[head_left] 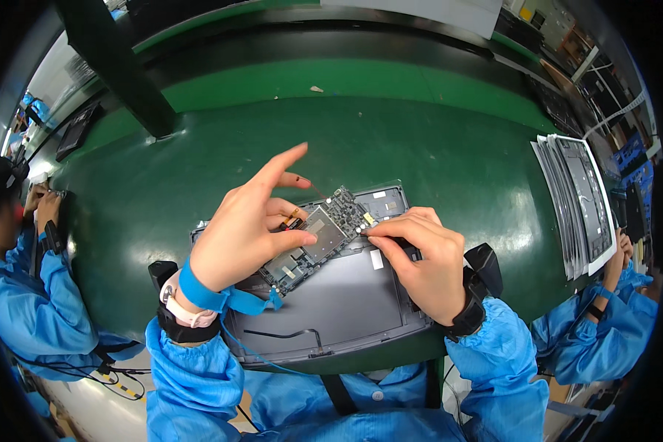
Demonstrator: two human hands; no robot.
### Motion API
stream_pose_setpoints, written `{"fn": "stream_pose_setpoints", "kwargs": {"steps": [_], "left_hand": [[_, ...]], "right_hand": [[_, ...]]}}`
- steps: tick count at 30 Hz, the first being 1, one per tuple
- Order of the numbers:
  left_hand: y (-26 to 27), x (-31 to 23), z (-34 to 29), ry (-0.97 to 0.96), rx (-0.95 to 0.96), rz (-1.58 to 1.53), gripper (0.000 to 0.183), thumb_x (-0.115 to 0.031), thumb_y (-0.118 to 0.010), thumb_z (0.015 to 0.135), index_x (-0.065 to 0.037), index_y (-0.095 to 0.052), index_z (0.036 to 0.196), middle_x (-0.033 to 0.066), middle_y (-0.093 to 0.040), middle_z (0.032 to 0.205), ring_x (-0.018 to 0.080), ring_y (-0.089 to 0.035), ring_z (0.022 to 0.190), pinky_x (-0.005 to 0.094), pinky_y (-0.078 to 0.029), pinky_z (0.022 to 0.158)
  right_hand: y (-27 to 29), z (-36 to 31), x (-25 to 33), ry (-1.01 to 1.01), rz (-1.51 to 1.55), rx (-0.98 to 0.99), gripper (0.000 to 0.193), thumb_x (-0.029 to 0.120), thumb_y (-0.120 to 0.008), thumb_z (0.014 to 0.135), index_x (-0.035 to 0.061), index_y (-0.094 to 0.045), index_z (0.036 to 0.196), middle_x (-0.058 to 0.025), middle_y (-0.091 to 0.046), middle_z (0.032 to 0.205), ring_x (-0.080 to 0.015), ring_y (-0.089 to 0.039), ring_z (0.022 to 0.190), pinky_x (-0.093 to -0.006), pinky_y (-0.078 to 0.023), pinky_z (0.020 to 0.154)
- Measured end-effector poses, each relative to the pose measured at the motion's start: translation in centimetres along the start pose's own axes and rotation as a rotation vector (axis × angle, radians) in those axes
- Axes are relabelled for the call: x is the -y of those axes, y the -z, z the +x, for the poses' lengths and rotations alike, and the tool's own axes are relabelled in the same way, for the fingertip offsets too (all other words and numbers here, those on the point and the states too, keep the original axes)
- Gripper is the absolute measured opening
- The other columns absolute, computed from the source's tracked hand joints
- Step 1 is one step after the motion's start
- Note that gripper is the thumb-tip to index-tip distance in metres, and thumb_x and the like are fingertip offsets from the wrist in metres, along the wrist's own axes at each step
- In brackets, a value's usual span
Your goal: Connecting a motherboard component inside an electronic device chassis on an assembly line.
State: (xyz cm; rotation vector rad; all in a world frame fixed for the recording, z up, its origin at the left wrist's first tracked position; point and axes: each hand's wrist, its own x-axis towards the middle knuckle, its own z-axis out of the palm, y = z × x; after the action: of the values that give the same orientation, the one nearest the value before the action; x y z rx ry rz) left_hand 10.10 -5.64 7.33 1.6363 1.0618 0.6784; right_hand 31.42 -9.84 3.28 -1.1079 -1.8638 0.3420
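Observation:
A long dark circuit board (324, 232) with metal shields is tilted above a grey device housing (346, 295). My left hand (247, 221) grips the board, thumb on its face and index finger stretched away. Beside those fingers is a small black and orange part (293, 221), partly hidden. At the board's right edge, my right hand (427, 254) pinches thumb and forefinger together; what is between the tips is too small to make out. A yellowish tag (369, 219) sits near those fingertips. A thin black cable (287, 334) lies across the housing's near part.
The green tabletop (162, 169) spreads around the housing. A stack of flat panels (578, 206) stands at the right, and a dark post (118, 66) rises at far left. A blue strap (199, 287) with a cord circles my left wrist. People (37, 295) work on both sides.

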Motion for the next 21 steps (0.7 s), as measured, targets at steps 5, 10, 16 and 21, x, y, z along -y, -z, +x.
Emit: {"fn": "stream_pose_setpoints", "kwargs": {"steps": [5,10,16,21], "left_hand": [[0.5,0.4,-0.2,-0.120,-0.038,0.275,0.025,0.003,-0.069,0.071,0.006,-0.061,0.094,0.0118,-0.063,0.089,0.0141,-0.060,0.081,0.0272,-0.052,0.072],[-0.2,-0.4,0.1,-0.069,-0.103,0.309,0.023,-0.001,-0.068,0.073,0.004,-0.060,0.094,0.0118,-0.065,0.087,0.0143,-0.062,0.075,0.0273,-0.051,0.068],[-0.5,0.9,0.4,-0.326,-0.188,0.424,0.020,-0.003,-0.067,0.073,0.002,-0.061,0.091,0.0123,-0.064,0.083,0.0235,-0.062,0.071,0.0296,-0.049,0.065],[-0.8,1.0,0.2,-0.305,-0.145,0.494,0.019,-0.003,-0.067,0.072,0.001,-0.062,0.090,0.0134,-0.063,0.081,0.0273,-0.062,0.072,0.0309,-0.049,0.066]], "right_hand": [[-0.5,-0.3,0.1,0.074,-0.057,0.006,0.010,-0.001,-0.066,0.070,0.0027,-0.064,0.079,-0.0075,-0.065,0.077,-0.0236,-0.060,0.068,-0.0324,-0.046,0.071],[-0.4,-0.2,0.0,0.152,-0.101,0.015,0.013,-0.002,-0.066,0.068,0.0022,-0.064,0.080,-0.0067,-0.064,0.079,-0.0245,-0.059,0.070,-0.0329,-0.047,0.069],[-0.2,-0.4,-0.1,0.218,-0.183,0.047,0.016,-0.003,-0.066,0.065,0.0025,-0.064,0.080,-0.0054,-0.062,0.078,-0.0224,-0.057,0.069,-0.0329,-0.045,0.070],[0.0,-0.5,-0.2,0.254,-0.198,0.096,0.018,-0.002,-0.065,0.063,0.0026,-0.065,0.080,-0.0051,-0.061,0.077,-0.0210,-0.057,0.069,-0.0324,-0.043,0.072]]}}
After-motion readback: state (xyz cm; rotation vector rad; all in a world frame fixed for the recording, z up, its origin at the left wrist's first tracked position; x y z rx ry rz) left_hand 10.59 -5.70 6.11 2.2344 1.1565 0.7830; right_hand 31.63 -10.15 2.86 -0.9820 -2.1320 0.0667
